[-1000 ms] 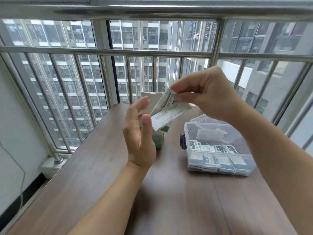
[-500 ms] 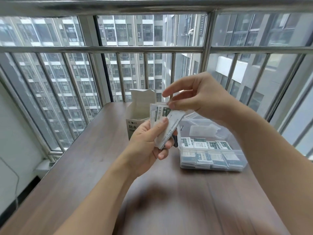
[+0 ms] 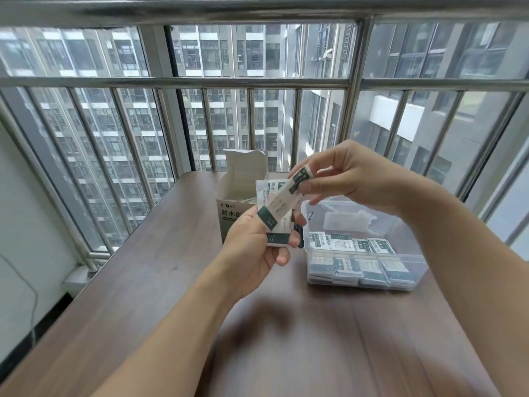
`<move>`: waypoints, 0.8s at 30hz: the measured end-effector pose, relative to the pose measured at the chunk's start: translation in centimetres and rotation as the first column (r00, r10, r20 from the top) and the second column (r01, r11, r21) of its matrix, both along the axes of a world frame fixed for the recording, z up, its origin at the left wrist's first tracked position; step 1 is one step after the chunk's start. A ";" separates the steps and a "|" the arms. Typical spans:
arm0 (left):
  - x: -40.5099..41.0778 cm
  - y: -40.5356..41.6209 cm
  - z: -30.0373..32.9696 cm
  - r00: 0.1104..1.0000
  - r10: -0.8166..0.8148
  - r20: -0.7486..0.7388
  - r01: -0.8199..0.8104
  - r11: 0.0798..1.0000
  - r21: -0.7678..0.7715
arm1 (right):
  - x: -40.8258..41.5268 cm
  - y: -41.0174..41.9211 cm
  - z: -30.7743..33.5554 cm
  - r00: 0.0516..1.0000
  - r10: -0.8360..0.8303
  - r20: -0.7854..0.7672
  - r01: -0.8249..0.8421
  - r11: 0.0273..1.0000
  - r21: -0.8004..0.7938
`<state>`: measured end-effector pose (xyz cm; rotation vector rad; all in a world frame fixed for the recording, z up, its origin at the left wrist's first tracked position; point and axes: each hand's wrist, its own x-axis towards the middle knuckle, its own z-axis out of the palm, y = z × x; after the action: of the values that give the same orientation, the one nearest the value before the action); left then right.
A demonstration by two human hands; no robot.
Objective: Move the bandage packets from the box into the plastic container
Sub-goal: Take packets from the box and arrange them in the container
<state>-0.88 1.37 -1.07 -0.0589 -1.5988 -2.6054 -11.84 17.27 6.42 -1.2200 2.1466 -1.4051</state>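
An open white cardboard box (image 3: 230, 196) with green print stands on the wooden table, its flaps up. Right of it sits a clear plastic container (image 3: 400, 279) holding several white-and-green bandage packets (image 3: 357, 259) in rows. My left hand (image 3: 252, 247) grips a small stack of packets (image 3: 276, 236) in front of the box. My right hand (image 3: 352, 179) pinches the top end of one long packet (image 3: 286, 199), which slants down across the stack to my left thumb.
The brown wooden table (image 3: 160, 282) runs to a steel window railing (image 3: 257, 81) at the back and left. A white wall with a thin cable (image 3: 31, 296) is at far left. The container's lid (image 3: 347, 222) lies behind its rows.
My left hand rose from open beside the packets to gripping the stack. The right hand now pinches a single packet slanting off the stack.
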 end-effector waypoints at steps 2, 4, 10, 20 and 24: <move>-0.1 0.2 -0.1 1.000 -0.009 0.000 0.009 1.000 -0.001 | -0.2 0.3 0.1 0.999 -0.025 0.021 0.023 0.997 0.079; -0.1 0.3 -0.2 1.000 -0.004 0.014 0.004 1.000 -0.009 | -0.2 0.8 0.2 0.998 -0.009 0.062 -0.002 0.984 0.177; -0.3 0.3 -0.6 0.999 0.052 -0.009 -0.052 0.988 -0.144 | 0.1 1.3 1.2 0.999 -0.018 -0.038 0.028 0.956 0.291; -0.3 0.1 -0.7 0.998 0.043 -0.048 -0.050 0.988 -0.147 | 1.4 0.4 1.8 0.971 -0.037 -0.235 0.126 0.918 0.376; -0.3 0.1 -0.6 0.998 0.033 -0.061 -0.040 0.992 -0.117 | 1.1 0.0 1.4 0.987 -0.082 -0.135 0.112 0.967 0.228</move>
<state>-1.18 1.46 -1.65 -0.1120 -1.7160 -2.4561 -10.76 17.30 7.81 -1.1530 2.4066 -1.0957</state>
